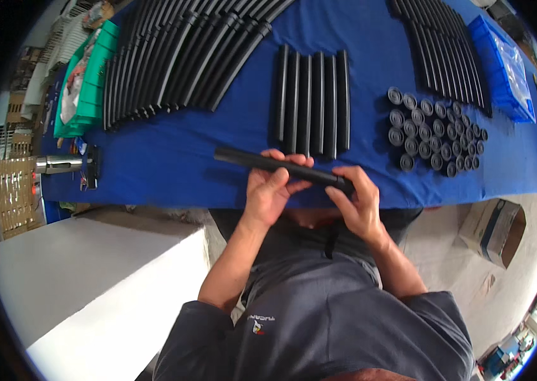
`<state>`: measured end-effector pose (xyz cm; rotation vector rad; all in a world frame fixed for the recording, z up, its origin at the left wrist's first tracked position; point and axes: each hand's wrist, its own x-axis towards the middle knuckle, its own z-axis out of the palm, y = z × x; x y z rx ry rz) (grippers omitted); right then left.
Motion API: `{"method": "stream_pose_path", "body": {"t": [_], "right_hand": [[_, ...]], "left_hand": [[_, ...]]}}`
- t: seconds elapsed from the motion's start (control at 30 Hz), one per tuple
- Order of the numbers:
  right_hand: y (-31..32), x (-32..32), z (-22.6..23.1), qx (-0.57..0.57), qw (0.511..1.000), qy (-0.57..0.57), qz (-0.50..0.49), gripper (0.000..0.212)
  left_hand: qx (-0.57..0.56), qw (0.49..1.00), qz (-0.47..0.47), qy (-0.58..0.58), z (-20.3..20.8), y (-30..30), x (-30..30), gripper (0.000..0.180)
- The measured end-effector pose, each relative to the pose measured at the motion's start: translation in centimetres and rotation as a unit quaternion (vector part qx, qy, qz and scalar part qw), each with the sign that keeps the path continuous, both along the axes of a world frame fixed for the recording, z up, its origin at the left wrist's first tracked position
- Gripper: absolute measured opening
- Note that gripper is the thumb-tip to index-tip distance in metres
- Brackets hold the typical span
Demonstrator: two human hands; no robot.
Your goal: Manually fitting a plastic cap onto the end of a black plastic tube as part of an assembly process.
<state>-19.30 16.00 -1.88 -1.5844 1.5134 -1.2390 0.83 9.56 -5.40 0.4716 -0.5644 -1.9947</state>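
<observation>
A black tube (243, 158) lies across both my hands above the table's near edge, slanting down to the right. My left hand (271, 187) is wrapped around its middle, thumb on top. At its right end, my right hand (358, 198) grips between thumb and fingers; a darker ring or cap seems to sit there, partly hidden by the fingers. Just beyond my hands, several black tubes (308, 101) lie side by side. To the right stands a cluster of round black caps (425, 129) with ringed tops.
Blue cloth (167, 155) covers the table. Rows of black tubes with collars (173, 63) lie far left beside a green bin (93, 82). More tubes (443, 54) lie far right by a blue bin (503, 70). A metal clamp-like fixture (62, 164) sits left; a cardboard box (494, 232) stands below right.
</observation>
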Motion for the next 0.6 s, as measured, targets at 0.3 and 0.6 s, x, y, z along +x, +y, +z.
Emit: {"method": "stream_pose_path", "body": {"t": [0.3,0.6], "right_hand": [[0.8,0.6,0.2,-0.002,1.0,0.004,-0.015,0.032],[0.6,-0.6,0.7,0.102,0.993,-0.05,0.043,0.041]], "left_hand": [[0.007,0.999,-0.008,0.037,0.3,0.1,0.1,0.028],[0.031,0.996,-0.027,0.084,-0.3,-0.5,0.5,0.03]]}}
